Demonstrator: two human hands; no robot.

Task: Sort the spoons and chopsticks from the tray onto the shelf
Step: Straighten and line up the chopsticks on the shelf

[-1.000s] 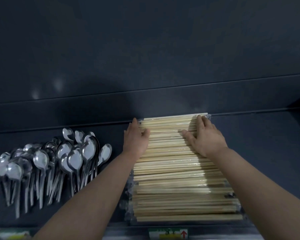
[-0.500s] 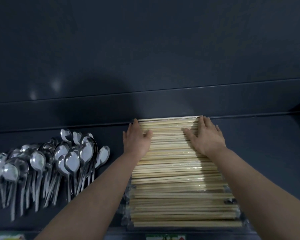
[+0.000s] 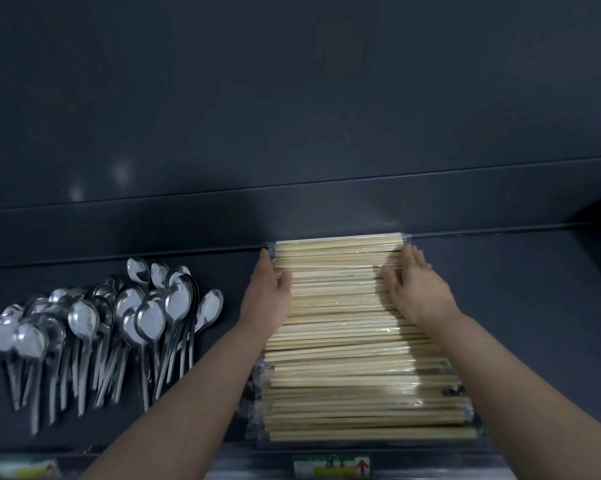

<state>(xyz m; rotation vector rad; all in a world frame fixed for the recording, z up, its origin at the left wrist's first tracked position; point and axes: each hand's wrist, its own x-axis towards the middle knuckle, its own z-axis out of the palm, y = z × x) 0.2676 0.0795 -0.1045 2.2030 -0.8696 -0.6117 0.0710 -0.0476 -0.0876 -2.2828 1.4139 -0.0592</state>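
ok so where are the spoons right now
In the head view the metal spoons lie heaped on the left of the dark shelf, bowls toward the back, just left of the left hand and the wrapped chopsticks stack.

The single head-worn camera looks forward and down, close over the dark shelf (image 3: 517, 306).

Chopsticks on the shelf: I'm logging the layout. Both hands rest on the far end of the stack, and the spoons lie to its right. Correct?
Not quite: the head view shows the spoons lying left of the chopsticks, not right. The left hand and right hand do rest on the stack's far end.
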